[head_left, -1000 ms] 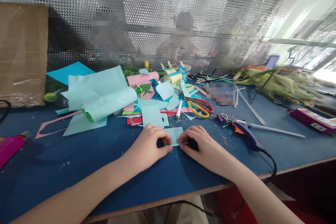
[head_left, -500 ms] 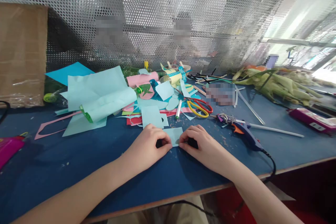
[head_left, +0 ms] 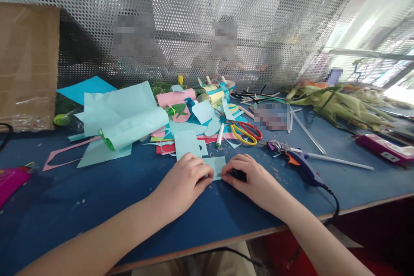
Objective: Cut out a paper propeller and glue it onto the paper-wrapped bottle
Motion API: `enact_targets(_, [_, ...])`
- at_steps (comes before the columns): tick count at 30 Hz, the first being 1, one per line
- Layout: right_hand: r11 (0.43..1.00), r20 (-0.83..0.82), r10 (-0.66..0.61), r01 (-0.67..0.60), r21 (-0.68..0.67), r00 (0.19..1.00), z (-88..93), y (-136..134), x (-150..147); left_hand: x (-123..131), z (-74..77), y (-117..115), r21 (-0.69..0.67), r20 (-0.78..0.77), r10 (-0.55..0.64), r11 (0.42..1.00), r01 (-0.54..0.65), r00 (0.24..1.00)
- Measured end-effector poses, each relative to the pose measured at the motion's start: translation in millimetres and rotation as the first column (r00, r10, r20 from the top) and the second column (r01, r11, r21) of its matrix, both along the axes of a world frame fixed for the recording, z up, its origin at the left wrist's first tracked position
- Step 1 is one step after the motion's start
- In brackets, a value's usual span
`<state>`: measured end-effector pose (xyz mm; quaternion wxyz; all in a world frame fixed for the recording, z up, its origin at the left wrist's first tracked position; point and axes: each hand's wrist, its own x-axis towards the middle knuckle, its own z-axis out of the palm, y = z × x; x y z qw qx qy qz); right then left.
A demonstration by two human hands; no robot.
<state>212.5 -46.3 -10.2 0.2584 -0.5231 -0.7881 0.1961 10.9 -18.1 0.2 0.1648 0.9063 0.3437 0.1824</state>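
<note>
Between my two hands a small piece of light blue paper (head_left: pixel 218 165) lies on the blue tabletop. My left hand (head_left: pixel 189 177) pinches its left side near the front edge, thumb and fingers pressed together. On the other side, my right hand (head_left: pixel 242 177) pinches the right end the same way. Fingers partly cover both ends of the paper. Just beyond them are a light blue paper sheet (head_left: pixel 187 140), a white marker (head_left: pixel 220 135) and scissors (head_left: pixel 244 133) with red and yellow handles.
A blue glue gun (head_left: pixel 304 166) with a glue stick lies to the right. At left rests a bottle wrapped in light blue paper (head_left: pixel 136 127). Corn husks (head_left: pixel 336 105) lie at the back right, a cardboard sheet (head_left: pixel 29 67) stands at the left, and a perforated metal screen (head_left: pixel 181 4) rises behind.
My left hand's fingers have shifted slightly to the right along the paper and lie flatter. My right hand stays nearly where it was.
</note>
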Motion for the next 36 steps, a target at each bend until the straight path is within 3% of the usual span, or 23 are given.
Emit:
enact_targets(4, [0.999,0.009,-0.033,0.032,0.016,0.999,-1.4,1.0,-2.2,0.0,-1.7,-0.4,0.043,0.025,-0.004,0.999,0.003,1.0])
enact_targets(17, [1.0,0.0,-0.014,0.014,0.0,1.0,1.6,0.2,-0.5,0.2,-6.1,1.4,-0.021,0.083,0.021,1.0,-0.019,0.996])
enact_targets(22, [0.999,-0.002,-0.027,0.027,-0.033,1.0,3.0,2.3,-1.2,0.6,-6.5,1.9,-0.007,0.053,0.037,0.999,-0.037,0.998])
enact_targets(30, [0.998,0.027,-0.066,0.066,0.001,0.997,-1.8,3.1,-4.9,-0.9,-3.1,0.2,0.092,-0.078,-0.056,0.994,0.064,0.995])
enact_targets(36, [0.999,0.021,-0.04,0.04,0.023,0.999,2.5,0.7,-5.1,-1.0,-4.3,1.1,0.024,-0.026,-0.028,0.999,0.029,0.999])
